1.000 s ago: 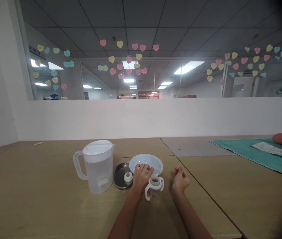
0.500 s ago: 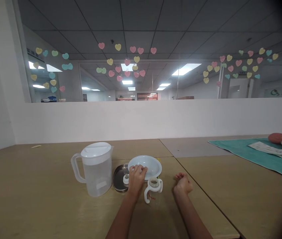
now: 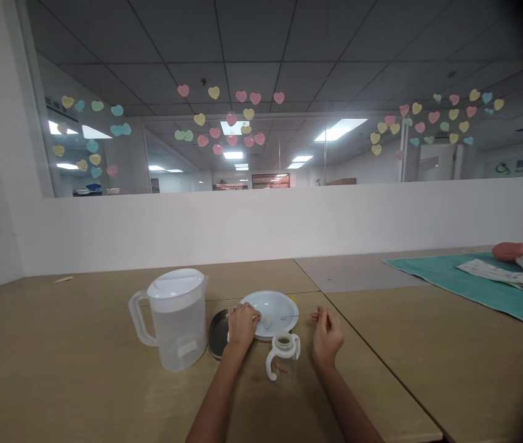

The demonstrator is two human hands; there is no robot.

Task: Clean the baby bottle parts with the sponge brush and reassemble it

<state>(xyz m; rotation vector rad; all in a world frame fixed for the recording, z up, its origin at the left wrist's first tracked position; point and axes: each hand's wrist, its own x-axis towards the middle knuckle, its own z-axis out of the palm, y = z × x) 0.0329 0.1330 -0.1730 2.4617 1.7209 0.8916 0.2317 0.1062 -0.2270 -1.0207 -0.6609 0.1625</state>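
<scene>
My left hand (image 3: 243,325) is over the near left rim of a white bowl (image 3: 247,301), its fingers pinched on a small translucent whitish piece (image 3: 266,321), whose kind I cannot make out. To the right of the bowl, my right hand (image 3: 328,335) is closed on a thin stick (image 3: 301,315), its tip pointing left over the bowl. Between my forearms stands a clear baby bottle (image 3: 284,368) with white handles, upright and without a lid. A round metal tray (image 3: 218,338) is partly hidden behind my left hand.
A lidded, translucent pitcher (image 3: 178,326) stands left of the tray. Far right, a teal cloth (image 3: 432,271) lies under a patterned white cloth (image 3: 492,272) and an orange-pink object (image 3: 512,251). A white wall (image 3: 261,227) with a window rises behind the table.
My left hand has drawn slightly left and now pinches the whitish piece. My right hand has risen and moved left, with the thin stick now showing over the bowl.
</scene>
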